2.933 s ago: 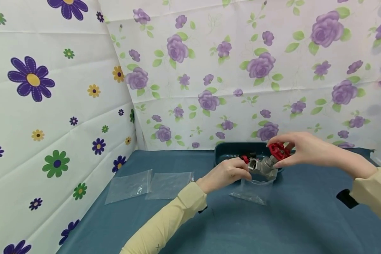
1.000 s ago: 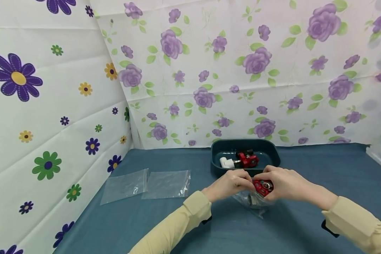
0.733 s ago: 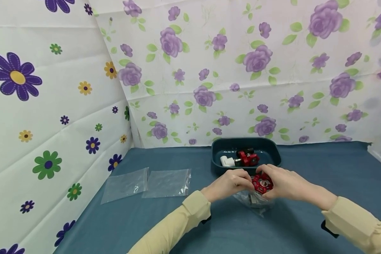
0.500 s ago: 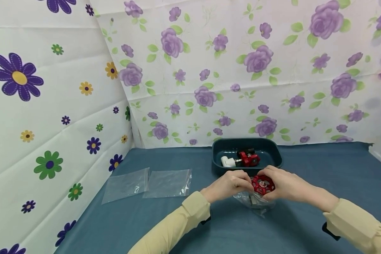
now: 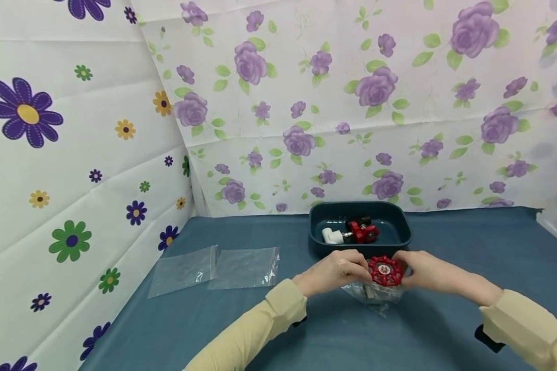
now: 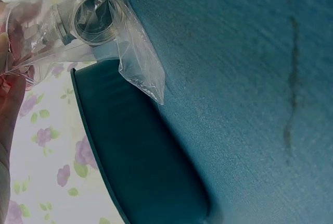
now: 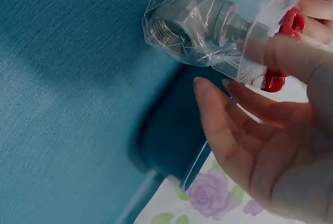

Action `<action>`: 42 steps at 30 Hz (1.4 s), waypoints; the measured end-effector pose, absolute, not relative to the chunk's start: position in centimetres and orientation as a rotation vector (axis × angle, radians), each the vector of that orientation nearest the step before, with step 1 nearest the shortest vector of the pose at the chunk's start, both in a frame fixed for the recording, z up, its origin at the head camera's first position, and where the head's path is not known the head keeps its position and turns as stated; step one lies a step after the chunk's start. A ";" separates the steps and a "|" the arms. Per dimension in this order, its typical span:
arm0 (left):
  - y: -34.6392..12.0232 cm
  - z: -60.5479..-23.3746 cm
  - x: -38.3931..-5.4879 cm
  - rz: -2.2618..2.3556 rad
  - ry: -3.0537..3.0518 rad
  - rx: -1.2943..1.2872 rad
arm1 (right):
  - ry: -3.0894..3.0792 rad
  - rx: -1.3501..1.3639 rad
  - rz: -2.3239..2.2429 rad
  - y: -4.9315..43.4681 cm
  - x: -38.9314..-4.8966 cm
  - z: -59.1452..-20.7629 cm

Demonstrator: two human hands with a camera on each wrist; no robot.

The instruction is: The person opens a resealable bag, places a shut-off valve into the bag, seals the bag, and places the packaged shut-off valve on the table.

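Observation:
A metal gate valve with a red handwheel sits inside a clear plastic zip bag. Its threaded steel body shows through the film in the right wrist view, while the wheel sticks out of the bag's mouth. My left hand pinches the bag's rim at the left side of the wheel; in the left wrist view its fingers are mostly cut off by the frame edge. On the wheel's right, my right hand has its fingers spread, with the thumb against the bag's mouth and the other fingers apart from it.
Behind the hands stands a dark teal tray holding a white elbow fitting and a smaller red-handled valve. Two flat clear zip bags lie at the left of the blue-covered table. Flowered sheets form the back and left walls.
The valve has gone from above the bag down into it, its wheel turning face up. My right hand has loosened from the wheel and shifted slightly right; the left has barely moved lately.

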State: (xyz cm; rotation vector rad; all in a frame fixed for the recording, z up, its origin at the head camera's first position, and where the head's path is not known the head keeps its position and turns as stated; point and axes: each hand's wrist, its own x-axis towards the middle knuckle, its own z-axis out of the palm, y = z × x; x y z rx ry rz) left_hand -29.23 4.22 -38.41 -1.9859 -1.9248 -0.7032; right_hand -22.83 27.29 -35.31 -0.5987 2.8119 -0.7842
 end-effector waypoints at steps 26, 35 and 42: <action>4.1 -38.3 -28.9 -0.864 -1.979 -1.931 | 3.015 -0.321 -0.856 26.2 -22.1 -34.5; 4.4 -37.4 -28.6 -0.887 -1.994 -1.970 | 3.165 -0.451 -0.733 26.2 -22.6 -35.1; 4.7 -37.3 -29.2 -0.890 -2.115 -1.856 | 3.257 -0.594 -0.825 26.5 -22.7 -35.7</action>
